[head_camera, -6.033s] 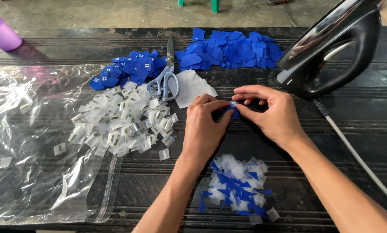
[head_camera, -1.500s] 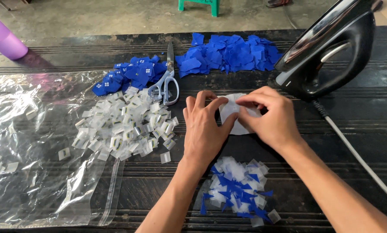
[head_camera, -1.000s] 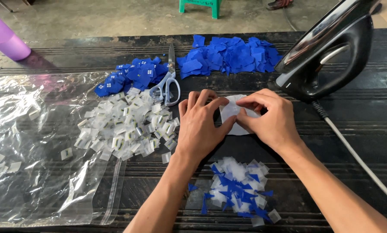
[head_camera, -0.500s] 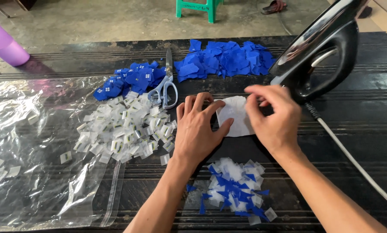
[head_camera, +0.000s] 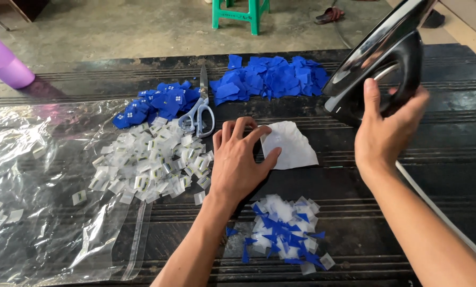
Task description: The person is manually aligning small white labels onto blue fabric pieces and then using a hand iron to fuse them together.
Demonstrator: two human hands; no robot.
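The left hand (head_camera: 241, 162) lies flat with fingers spread, holding nothing but pinning the white cloth piece (head_camera: 290, 148) down on the black table (head_camera: 440, 159) so it won't slide, while the right hand (head_camera: 385, 133) wraps tight around the black iron's (head_camera: 379, 58) handle.

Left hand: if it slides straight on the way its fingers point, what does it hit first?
The left hand lies flat, fingers pointing up-right; its fingertips already touch the white sheet. Past that, probably the blue scrap pile, though depth is unclear.
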